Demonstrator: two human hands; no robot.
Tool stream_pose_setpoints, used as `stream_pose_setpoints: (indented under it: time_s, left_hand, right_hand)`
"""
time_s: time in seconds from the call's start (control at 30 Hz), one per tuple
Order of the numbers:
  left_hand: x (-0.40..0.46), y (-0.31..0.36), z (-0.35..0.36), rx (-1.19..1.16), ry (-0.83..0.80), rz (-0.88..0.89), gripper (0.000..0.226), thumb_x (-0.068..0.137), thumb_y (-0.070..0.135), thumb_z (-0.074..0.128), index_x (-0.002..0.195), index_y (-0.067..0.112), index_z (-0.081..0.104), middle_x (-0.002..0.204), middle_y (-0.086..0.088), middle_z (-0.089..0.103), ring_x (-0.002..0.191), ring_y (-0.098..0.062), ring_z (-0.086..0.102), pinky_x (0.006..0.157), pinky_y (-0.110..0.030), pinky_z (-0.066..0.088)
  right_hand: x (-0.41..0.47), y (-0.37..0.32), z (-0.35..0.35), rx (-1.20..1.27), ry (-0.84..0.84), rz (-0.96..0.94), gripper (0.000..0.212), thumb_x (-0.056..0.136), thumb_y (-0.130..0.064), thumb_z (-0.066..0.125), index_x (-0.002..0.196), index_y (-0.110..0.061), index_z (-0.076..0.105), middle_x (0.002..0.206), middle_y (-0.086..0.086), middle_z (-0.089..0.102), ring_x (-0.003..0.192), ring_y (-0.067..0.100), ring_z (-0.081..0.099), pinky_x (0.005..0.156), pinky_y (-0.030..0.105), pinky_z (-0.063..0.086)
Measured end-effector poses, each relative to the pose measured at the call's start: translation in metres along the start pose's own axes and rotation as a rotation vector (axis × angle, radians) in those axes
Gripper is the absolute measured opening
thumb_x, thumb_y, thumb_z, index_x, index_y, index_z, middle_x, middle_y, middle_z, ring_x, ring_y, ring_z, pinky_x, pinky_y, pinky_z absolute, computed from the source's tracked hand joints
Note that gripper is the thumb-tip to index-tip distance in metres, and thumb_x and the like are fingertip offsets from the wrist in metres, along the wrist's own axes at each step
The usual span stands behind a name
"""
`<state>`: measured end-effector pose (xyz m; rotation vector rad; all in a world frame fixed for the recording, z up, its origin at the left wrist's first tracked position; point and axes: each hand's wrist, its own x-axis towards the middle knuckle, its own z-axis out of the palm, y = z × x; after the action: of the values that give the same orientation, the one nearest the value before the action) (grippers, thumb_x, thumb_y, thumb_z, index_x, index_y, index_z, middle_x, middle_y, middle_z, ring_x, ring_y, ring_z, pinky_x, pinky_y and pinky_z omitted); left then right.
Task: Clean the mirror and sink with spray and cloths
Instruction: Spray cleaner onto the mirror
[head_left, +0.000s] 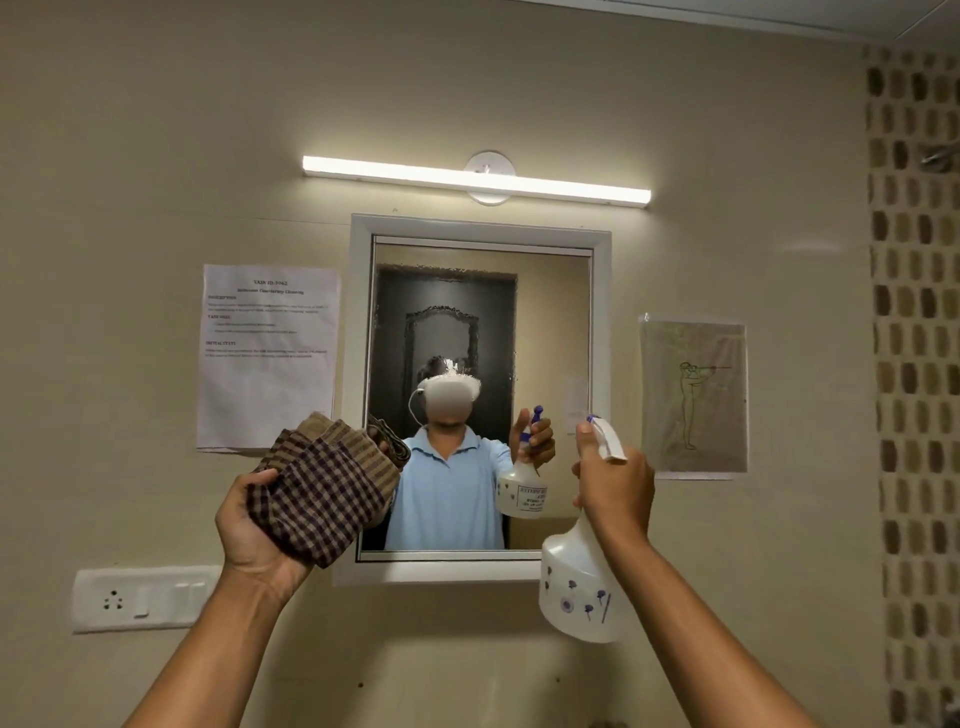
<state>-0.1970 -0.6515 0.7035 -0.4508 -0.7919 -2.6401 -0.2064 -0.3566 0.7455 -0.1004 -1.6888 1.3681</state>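
Before the mirror (483, 322), right fingers (587, 441) grip spray bottle (582, 587); left fingers (260, 480) clutch cloth (324, 488).

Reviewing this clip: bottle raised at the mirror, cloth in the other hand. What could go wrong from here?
1. The bottle in the right hand sits at the mirror's right edge; spray may hit the drawing beside it.
2. Runoff could reach the switch panel below.
3. The cloth bunched in the left hand may smear, not wipe.
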Motion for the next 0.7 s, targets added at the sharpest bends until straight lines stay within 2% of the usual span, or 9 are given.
stream_pose_setpoints:
  time_s: [0.2,0.27,0.4,0.53,0.63,0.7]
  left_hand:
    - [-0.007,0.012,-0.011,0.004,0.013,0.001,0.042,0.091,0.030,0.038,0.088,0.020,0.078,0.100,-0.005,0.075,0.097,-0.028,0.066,0.086,-0.044,0.053]
    - [-0.008,0.020,-0.017,-0.008,0.020,0.008,0.040,0.090,0.030,0.038,0.099,0.019,0.076,0.105,-0.006,0.074,0.099,-0.028,0.067,0.085,-0.042,0.057]
    - [-0.012,0.036,-0.027,-0.008,0.025,0.024,0.052,0.090,0.030,0.037,0.133,0.014,0.060,0.123,-0.009,0.069,0.109,-0.030,0.065,0.093,-0.046,0.053]
    - [-0.015,0.045,-0.034,0.007,0.027,0.041,0.046,0.090,0.031,0.036,0.122,0.016,0.066,0.117,-0.008,0.071,0.103,-0.028,0.069,0.084,-0.045,0.059]
    - [-0.015,0.049,-0.039,0.023,0.033,0.045,0.055,0.089,0.031,0.037,0.137,0.013,0.057,0.128,-0.010,0.066,0.111,-0.030,0.065,0.094,-0.047,0.052]
    - [-0.014,0.050,-0.042,0.025,0.043,0.047,0.055,0.089,0.031,0.038,0.137,0.013,0.057,0.128,-0.010,0.066,0.113,-0.030,0.065,0.095,-0.047,0.052]
  right_hand:
    - [-0.045,-0.006,0.047,0.014,-0.166,-0.096,0.035,0.092,-0.054,0.051,0.088,-0.022,0.066,0.077,0.000,0.067,0.070,0.015,0.065,0.061,0.031,0.056]
    - [-0.062,-0.012,0.065,0.048,-0.205,-0.142,0.037,0.091,-0.057,0.050,0.095,-0.024,0.068,0.079,-0.004,0.067,0.074,0.014,0.065,0.063,0.031,0.057]
    - [-0.091,-0.028,0.089,0.071,-0.272,-0.194,0.034,0.094,-0.050,0.051,0.087,-0.021,0.068,0.069,-0.007,0.061,0.067,0.013,0.061,0.059,0.030,0.054]
    - [-0.112,-0.030,0.105,0.032,-0.337,-0.228,0.035,0.095,-0.048,0.049,0.089,-0.018,0.067,0.066,-0.009,0.057,0.063,0.007,0.057,0.053,0.018,0.043]
    - [-0.116,-0.018,0.108,0.024,-0.369,-0.199,0.036,0.096,-0.048,0.047,0.092,-0.018,0.068,0.072,-0.004,0.064,0.068,0.011,0.062,0.059,0.025,0.053]
    - [-0.116,-0.008,0.102,-0.006,-0.365,-0.186,0.036,0.095,-0.048,0.048,0.087,-0.019,0.067,0.071,-0.003,0.065,0.066,0.013,0.063,0.062,0.032,0.057]
